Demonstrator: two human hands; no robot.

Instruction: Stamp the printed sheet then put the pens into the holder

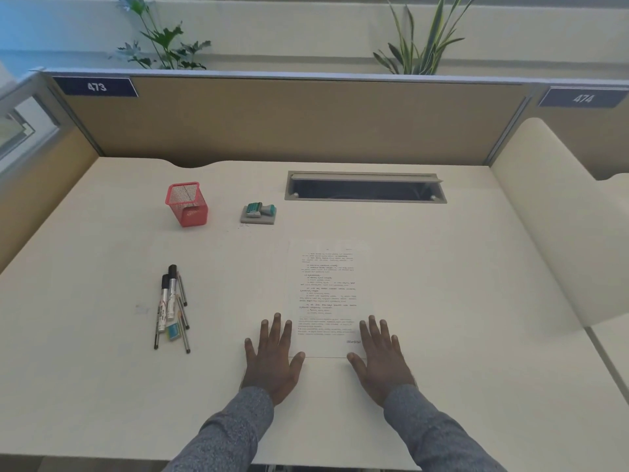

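Cream table (425, 267) carries the printed sheet (328, 298) at centre; left hand (274, 361) and right hand (381, 361) lie flat, fingers spread, grasping nothing, on its near corners. Pens (172, 306) lie well left, near the red holder (187, 204); the stamp (259, 212) sits beyond the sheet.

— What colours do we see beyond our left hand (272, 361)?
— A red wire-mesh pen holder (187, 203), a teal stamp (261, 210) on a grey pad, and black-capped silver markers (168, 294).
— And between our hands?
— A white sheet printed with black lines of text (328, 298) on the cream desk (442, 267).
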